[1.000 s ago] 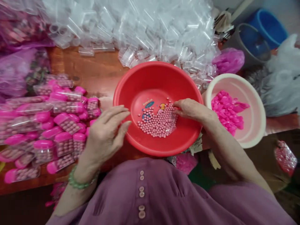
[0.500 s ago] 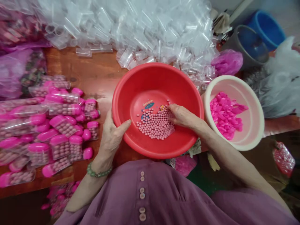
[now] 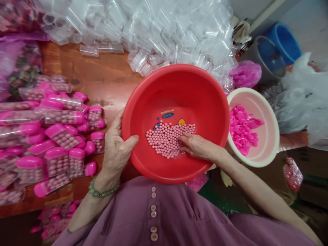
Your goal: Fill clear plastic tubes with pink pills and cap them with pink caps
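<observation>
Hands are both at the red basin (image 3: 176,172): the left hand (image 3: 116,147) clasps its rim, thumb inside, while the right hand (image 3: 196,146) reaches in, fingers bent and close together at the pink beads (image 3: 162,138). Whether it grips the clear container (image 3: 178,154) beside them cannot be told. The beads lie pooled on the basin's floor. Just right stands a white tub (image 3: 275,136) of pink caps (image 3: 242,130); left, bead-filled bottles (image 3: 60,159) crowd the wooden surface (image 3: 84,78). Transparent containers (image 3: 164,30) are heaped beyond.

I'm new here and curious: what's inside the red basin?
The red basin holds pink beads and a clear plastic piece by the right hand. Whatever lies beneath the beads and hand is hidden.
</observation>
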`<state>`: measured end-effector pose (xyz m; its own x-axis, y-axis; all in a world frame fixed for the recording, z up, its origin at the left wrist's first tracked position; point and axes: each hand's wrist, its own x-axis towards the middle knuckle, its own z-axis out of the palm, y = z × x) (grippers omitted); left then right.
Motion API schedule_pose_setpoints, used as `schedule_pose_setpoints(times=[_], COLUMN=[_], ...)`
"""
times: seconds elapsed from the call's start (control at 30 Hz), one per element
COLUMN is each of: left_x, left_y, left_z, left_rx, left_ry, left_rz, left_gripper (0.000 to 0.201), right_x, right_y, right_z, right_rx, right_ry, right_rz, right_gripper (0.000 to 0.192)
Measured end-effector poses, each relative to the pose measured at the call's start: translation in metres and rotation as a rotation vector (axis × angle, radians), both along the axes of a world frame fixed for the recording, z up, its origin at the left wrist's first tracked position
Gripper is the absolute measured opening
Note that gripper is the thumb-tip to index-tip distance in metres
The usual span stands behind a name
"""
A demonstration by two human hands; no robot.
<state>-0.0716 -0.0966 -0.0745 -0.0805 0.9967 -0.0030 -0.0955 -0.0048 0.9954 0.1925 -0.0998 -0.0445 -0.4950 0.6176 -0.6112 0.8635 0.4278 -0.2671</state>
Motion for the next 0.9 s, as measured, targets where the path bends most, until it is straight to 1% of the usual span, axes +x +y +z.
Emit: schedule_pose_setpoints(times=[0.07,0.17,0.23,0.3,0.4,0.47,0.53,0.67,0.73,0.8,0.9], left_x=[-0.001,-0.003,-0.002,0.0,0.004,0.006,0.008,0.013,0.015,0.016,0.016], left_y=[-0.001,0.0,0.002,0.004,0.007,0.009,0.013,0.021,0.025,0.028,0.03], left_z=[0.002,0.006,0.01,0.014,0.018,0.019,0.02,0.018,0.017,0.016,0.016], left_rx=[0.02,0.044,0.056,0.082,0.108,0.11,0.116,0.119,0.12,0.118,0.12], left_ry=[0.018,0.046,0.048,0.032,0.022,0.022,0.011,-0.062,-0.115,-0.142,-0.13], left_rz=[-0.003,-0.01,-0.028,-0.049,-0.061,-0.068,-0.073,-0.055,-0.046,-0.04,-0.042], left_gripper=[0.068,0.068,0.067,0.067,0.064,0.062,0.06,0.058,0.059,0.059,0.057], right_x=[0.001,0.004,0.009,0.014,0.021,0.022,0.021,0.013,0.006,-0.002,-0.015], right_y=[0.003,0.017,0.032,0.046,0.06,0.061,0.055,0.034,0.025,0.02,0.019], right_z=[0.003,0.01,0.011,0.01,0.004,-0.001,-0.006,-0.019,-0.024,-0.026,-0.026], right_rx=[0.075,0.312,0.434,0.479,0.501,0.493,0.458,0.383,0.349,0.285,0.109], right_ry=[-0.038,-0.199,-0.317,-0.382,-0.402,-0.388,-0.36,-0.25,-0.147,-0.024,0.173], right_rz=[0.031,0.071,0.122,0.206,0.344,0.433,0.51,0.593,0.598,0.572,0.495], right_gripper=[0.022,0.029,0.031,0.03,0.029,0.028,0.028,0.03,0.029,0.027,0.02])
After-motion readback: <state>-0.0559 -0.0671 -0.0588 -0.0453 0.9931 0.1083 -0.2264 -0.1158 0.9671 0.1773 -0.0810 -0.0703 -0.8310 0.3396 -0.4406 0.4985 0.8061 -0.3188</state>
